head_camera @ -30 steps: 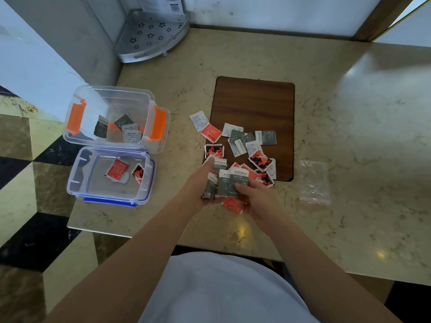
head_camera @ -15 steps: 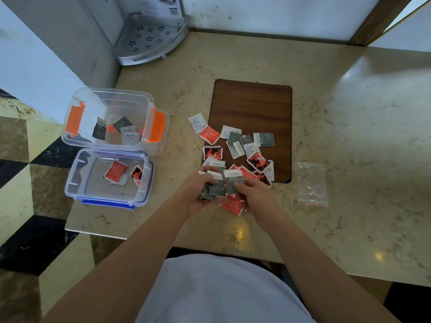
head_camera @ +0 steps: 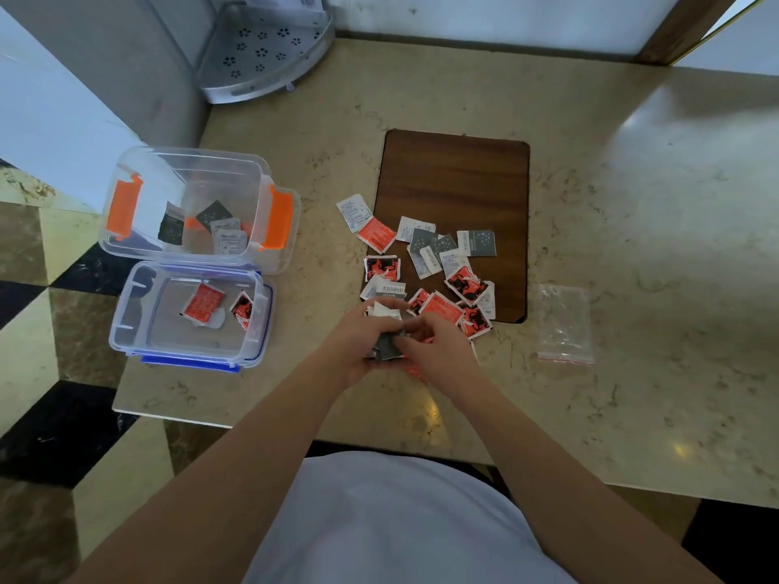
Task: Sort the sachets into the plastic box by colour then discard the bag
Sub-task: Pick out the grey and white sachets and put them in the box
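Left hand (head_camera: 358,343): curled round a small stack of grey sachets (head_camera: 388,345), held just above the marble counter (head_camera: 611,246).
Right hand (head_camera: 434,347): fingers pinching the same stack from the other side.
Loose sachets (head_camera: 438,263): red, grey and white, scattered over the near end of a wooden board (head_camera: 455,174) and the counter beside it.
Clear plastic box (head_camera: 198,204), orange clips: grey and white sachets inside.
Second clear container (head_camera: 189,314), blue clips, just in front of the box: red sachets inside.
Zip bag (head_camera: 565,326): flat on the counter, right of the board.
Metal corner shelf (head_camera: 269,48): far left corner.
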